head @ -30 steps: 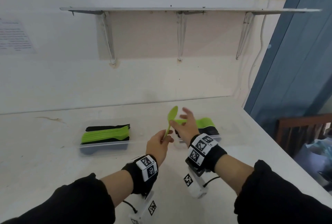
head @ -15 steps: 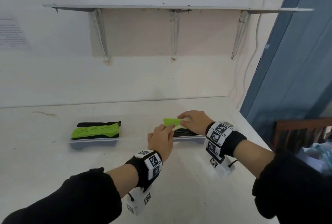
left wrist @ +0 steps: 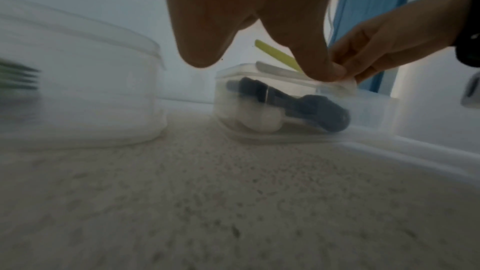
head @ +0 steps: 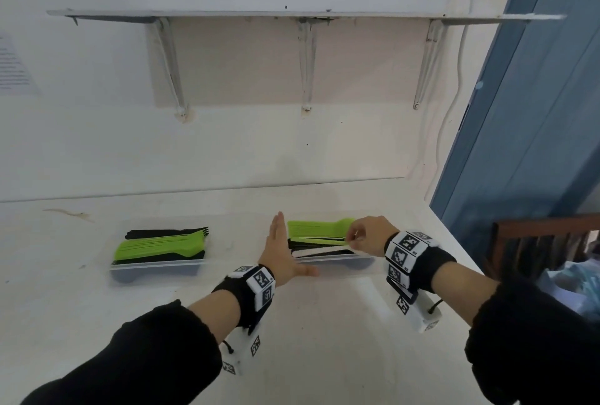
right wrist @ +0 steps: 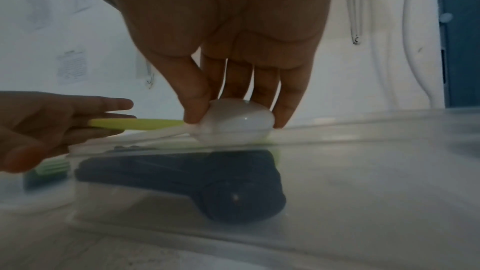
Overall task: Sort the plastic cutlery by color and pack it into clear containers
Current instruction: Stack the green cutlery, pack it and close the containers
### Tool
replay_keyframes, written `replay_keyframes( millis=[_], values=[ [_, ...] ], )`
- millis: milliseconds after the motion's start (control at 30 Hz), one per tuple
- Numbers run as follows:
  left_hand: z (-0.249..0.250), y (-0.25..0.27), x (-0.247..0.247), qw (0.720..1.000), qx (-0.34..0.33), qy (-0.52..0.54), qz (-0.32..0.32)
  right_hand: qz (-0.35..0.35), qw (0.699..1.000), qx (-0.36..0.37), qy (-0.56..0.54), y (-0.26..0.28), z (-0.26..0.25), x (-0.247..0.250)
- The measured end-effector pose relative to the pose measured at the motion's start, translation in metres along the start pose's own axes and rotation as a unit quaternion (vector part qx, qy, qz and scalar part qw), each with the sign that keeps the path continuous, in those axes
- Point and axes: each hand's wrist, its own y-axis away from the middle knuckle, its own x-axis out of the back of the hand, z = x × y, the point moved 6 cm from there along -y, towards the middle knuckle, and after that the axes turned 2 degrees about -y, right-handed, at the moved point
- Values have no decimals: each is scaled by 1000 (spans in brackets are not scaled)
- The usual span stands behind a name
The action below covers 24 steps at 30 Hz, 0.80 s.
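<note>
No text can be read. A white printed paper sheet [head: 13, 70] on the wall above the bench's far left edge carries lines too small to make out. The black-and-white square marker tags on the wristbands [head: 407, 247] show only patterns.

Your head view is evenly lit and soft, with faint shadows on the bench [head: 324, 356] and the shelf [head: 259, 13] bowed by the wide lens. Both wrist views are dim and hazy, your hands backlit to dark shapes. The left box [left wrist: 78, 89] is smeared by blur.
</note>
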Motion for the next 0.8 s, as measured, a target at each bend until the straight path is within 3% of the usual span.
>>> replay_keyframes(
  millis=[333, 633, 800],
  values=[
    [-4, -24, -12, 999, -2, 29, -21, -48, 998, -12, 28, -18, 10, -14],
    [-9, -25, -18, 999, 0, 28, -16, -58, 998, 20, 22, -27, 5, -15],
    [-11, -26, -18, 1000, -7, 24, -16, -97, 994, 44, 37, -25, -1, -13]
  ],
)
